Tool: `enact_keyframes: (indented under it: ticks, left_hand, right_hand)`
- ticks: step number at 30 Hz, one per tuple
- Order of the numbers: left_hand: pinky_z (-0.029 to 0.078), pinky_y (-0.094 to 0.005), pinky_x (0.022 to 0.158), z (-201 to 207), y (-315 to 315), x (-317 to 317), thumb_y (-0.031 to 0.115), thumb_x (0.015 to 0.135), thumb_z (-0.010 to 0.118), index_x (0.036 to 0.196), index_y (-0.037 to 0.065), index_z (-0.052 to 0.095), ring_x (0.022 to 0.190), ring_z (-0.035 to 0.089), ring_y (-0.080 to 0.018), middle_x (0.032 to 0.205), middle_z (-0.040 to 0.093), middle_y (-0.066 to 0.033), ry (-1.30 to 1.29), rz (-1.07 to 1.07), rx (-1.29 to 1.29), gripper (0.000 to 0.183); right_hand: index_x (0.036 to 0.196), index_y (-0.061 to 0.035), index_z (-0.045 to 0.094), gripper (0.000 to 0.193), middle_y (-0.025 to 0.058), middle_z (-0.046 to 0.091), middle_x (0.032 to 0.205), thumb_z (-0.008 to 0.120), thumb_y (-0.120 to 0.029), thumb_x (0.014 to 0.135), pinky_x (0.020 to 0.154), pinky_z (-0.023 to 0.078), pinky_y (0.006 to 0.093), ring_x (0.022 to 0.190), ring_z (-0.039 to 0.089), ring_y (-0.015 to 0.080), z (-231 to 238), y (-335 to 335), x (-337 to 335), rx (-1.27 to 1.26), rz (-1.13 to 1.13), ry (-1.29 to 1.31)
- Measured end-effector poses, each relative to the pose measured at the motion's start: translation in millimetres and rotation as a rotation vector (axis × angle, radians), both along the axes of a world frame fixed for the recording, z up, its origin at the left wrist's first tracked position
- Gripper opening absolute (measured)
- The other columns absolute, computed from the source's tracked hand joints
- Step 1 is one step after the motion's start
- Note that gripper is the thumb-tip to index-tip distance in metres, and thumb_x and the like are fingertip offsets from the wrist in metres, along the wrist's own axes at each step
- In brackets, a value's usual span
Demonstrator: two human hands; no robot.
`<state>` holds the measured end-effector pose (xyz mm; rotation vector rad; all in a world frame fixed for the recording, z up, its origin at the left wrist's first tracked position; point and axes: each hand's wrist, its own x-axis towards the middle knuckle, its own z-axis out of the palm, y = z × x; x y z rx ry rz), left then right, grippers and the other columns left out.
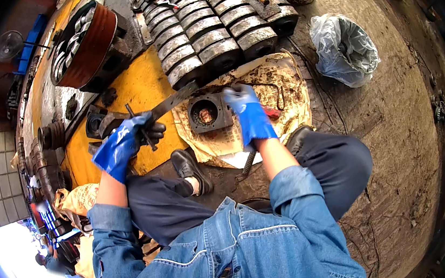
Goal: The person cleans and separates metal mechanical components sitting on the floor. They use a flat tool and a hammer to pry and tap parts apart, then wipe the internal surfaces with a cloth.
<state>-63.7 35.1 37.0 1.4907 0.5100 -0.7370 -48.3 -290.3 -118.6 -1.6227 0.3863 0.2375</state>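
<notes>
My left hand, in a blue rubber glove with dark, dirty fingers, is closed round a long flat metal bar. The bar slants up toward the rows of metal cylinders. A thin dark rod crosses the same hand; whether it is gripped too I cannot tell. A square metal housing with a round bore lies on stained brown paper. Over its upper right corner is my right hand, gloved in blue with pale, worn fingertips. Its fingers are curled, and what they hold is hidden. A bent thin rod lies just beyond it.
Several rows of ridged metal cylinders lie ahead. A rusty drum of metal parts stands at left, above another dark housing on yellow sheeting. A plastic-lined bin stands at right. My shoe is near the paper.
</notes>
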Motion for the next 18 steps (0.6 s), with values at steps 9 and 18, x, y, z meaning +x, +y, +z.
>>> enact_keyframes:
  ticks: [9, 18]
  left_hand:
    - [0.047, -0.0308, 0.046, -28, -2, 28, 0.022, 0.096, 0.064, 0.114, 0.000, 0.065, 0.056, 0.066, -0.0191, 0.073, 0.071, -0.0153, 0.124, -0.105, 0.531, 0.029]
    - [0.052, -0.0280, 0.061, -60, -6, 40, 0.033, 0.094, 0.062, 0.114, 0.007, 0.070, 0.068, 0.069, -0.0118, 0.079, 0.074, -0.0058, 0.062, -0.346, 0.737, 0.034]
  right_hand:
    - [0.102, -0.0039, 0.075, 0.051, 0.0171, 0.073, 0.109, 0.082, -0.042, 0.070, 0.082, 0.058, 0.0453, 0.099, 0.072, 0.0310, -128, -143, 17, -0.798, 0.057, 0.671]
    - [0.102, -0.0001, 0.075, 0.047, 0.0227, 0.072, 0.110, 0.081, -0.032, 0.068, 0.085, 0.056, 0.0414, 0.099, 0.071, 0.0349, -178, -166, 49, -0.850, 0.148, 0.728]
